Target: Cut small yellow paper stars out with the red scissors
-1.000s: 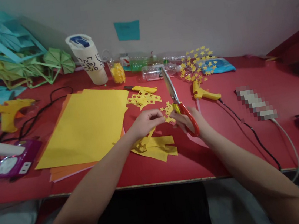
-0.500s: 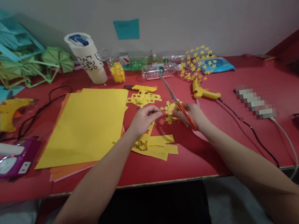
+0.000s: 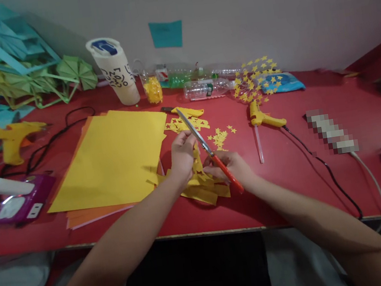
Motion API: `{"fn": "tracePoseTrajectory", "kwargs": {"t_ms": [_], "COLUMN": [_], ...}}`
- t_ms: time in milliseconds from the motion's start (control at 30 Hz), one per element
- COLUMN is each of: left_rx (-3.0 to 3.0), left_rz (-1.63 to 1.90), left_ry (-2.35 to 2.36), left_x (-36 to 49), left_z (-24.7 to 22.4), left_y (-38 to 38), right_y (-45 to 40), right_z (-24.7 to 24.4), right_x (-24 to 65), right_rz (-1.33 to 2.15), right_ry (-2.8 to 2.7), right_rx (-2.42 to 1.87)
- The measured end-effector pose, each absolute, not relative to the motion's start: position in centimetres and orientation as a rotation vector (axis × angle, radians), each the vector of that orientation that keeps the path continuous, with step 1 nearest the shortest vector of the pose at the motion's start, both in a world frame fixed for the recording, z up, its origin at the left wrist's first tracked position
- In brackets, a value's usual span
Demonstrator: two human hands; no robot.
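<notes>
Red-handled scissors [image 3: 223, 167] rest in my right hand [image 3: 232, 168], their blades pointing up and to the left past my other hand. The right fingertips touch or nearly touch a narrow yellow paper strip [image 3: 197, 160]. My left hand [image 3: 182, 157] is closed just left of that strip, fingertips pinched together; whatever is between them is hidden. Below both hands lie yellow paper scraps [image 3: 201, 194]. Small yellow paper stars [image 3: 219, 138] form a loose pile beyond my right hand. Behind my left hand is yellow paper with star-shaped holes [image 3: 173, 125].
Yellow sheets [image 3: 114, 159] lie stacked on the left. A yellow cutter [image 3: 188, 112], a tumbler [image 3: 116, 73] and plastic bottles [image 3: 207, 88] sit toward the wall. One yellow glue gun [image 3: 266, 119] is on the right, another glue gun [image 3: 11, 141] on the left, both near cords.
My right hand has moved left with the scissors, away from the star pile and toward the strip. The scissor blades now cross in front of my left hand. The view has shifted slightly.
</notes>
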State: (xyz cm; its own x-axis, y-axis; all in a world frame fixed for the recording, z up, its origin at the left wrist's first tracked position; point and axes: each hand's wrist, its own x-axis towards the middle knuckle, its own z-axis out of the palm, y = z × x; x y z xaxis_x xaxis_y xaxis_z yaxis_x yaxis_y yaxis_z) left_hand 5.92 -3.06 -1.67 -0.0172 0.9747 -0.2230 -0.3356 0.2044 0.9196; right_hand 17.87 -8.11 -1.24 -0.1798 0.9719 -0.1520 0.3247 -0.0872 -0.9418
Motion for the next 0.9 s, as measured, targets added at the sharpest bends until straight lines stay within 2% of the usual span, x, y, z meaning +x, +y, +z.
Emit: {"fn": "tracePoseTrajectory", "kwargs": {"t_ms": [300, 533, 733, 900], "left_rx": [0.832, 0.845, 0.732, 0.755], "left_rz": [1.147, 1.077, 0.939, 1.03], "left_ry": [1.153, 0.979, 0.596, 0.653], "left_x": [6.0, 6.1, 4.3, 4.1], "left_z": [-1.9, -1.6, -0.2, 0.1], "left_y": [-3.1, -3.3, -2.8, -2.9], "right_y": [-8.2, -7.9, -7.3, -7.3], "right_z": [-1.0, -0.7, 0.1, -0.2], "right_x": [17.8, 17.8, 19.1, 18.9], "right_rz": [1.347, 1.377, 1.3, 1.336], "right_ry": [-1.507, -1.384, -1.26, -1.247], "right_rx": [-1.393, -1.418, -1.319, -1.389]}}
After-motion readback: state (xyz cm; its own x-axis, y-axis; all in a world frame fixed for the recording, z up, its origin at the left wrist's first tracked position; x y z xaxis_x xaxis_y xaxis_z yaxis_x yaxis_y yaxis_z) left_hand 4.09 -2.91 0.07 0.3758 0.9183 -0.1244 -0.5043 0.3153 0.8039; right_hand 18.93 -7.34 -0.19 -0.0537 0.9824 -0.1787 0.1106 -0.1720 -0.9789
